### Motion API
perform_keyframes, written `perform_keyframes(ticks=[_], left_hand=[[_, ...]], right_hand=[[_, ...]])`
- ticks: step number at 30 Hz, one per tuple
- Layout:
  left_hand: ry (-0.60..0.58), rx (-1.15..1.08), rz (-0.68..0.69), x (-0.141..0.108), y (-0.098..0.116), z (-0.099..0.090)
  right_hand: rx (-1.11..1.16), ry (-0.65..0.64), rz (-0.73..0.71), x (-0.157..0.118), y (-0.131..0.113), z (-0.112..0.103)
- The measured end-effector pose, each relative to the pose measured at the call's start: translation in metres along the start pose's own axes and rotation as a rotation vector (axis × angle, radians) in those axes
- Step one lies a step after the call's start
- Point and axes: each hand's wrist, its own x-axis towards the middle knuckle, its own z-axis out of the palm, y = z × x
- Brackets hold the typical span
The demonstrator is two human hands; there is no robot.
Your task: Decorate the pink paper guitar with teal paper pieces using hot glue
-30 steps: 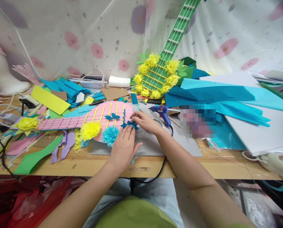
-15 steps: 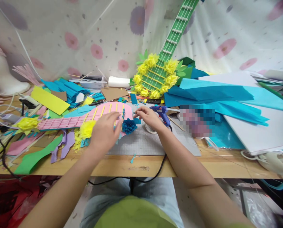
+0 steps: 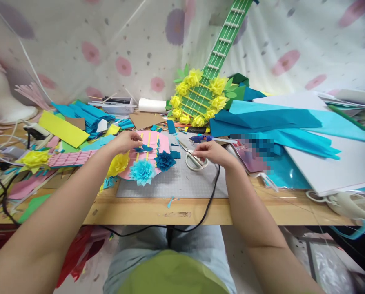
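My left hand (image 3: 127,141) is above the upper part of the pink paper guitar (image 3: 132,135), fingers pinched together. Dark blue paper bits (image 3: 147,148) lie just below its fingertips; whether it grips one is unclear. Along the guitar's near edge sit a yellow paper flower (image 3: 119,164), a light blue one (image 3: 142,172) and a dark blue one (image 3: 165,161). To the right, my right hand (image 3: 212,152) has its fingers closed at the pivot of the white-handled scissors (image 3: 188,152), which lie on the grey cutting mat (image 3: 179,183).
Behind the scissors lies a blue glue gun (image 3: 202,139), with its black cable (image 3: 212,200) crossing the front edge. A green guitar (image 3: 214,67) with yellow flowers stands at the back. Blue paper (image 3: 262,121) and a phone (image 3: 252,157) are on the right; paper scraps crowd the left.
My left hand has moved up and left, uncovering the light blue flower. My right hand has moved right and slightly down from the dark blue flower to the scissors.
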Motion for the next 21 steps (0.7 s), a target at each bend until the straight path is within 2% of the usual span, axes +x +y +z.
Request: perform_keyframes(ticks=[4,8,11,17,21], left_hand=[[-0.086,0.002,0.033,0.008,-0.002,0.001],[-0.081,-0.019,0.042,0.012,-0.004,0.003],[-0.072,-0.062,0.043,0.010,-0.006,0.002],[0.015,-0.196,0.062,0.012,-0.014,-0.003],[0.051,-0.290,0.077,0.010,-0.012,-0.001]], right_hand=[[-0.126,-0.083,0.164,-0.015,0.010,-0.025],[-0.202,-0.086,0.269,-0.027,0.022,-0.043],[-0.227,0.016,0.272,-0.032,0.027,-0.049],[-0.366,0.354,0.172,-0.023,0.038,-0.044],[-0.389,0.403,0.111,-0.007,0.043,-0.032]])
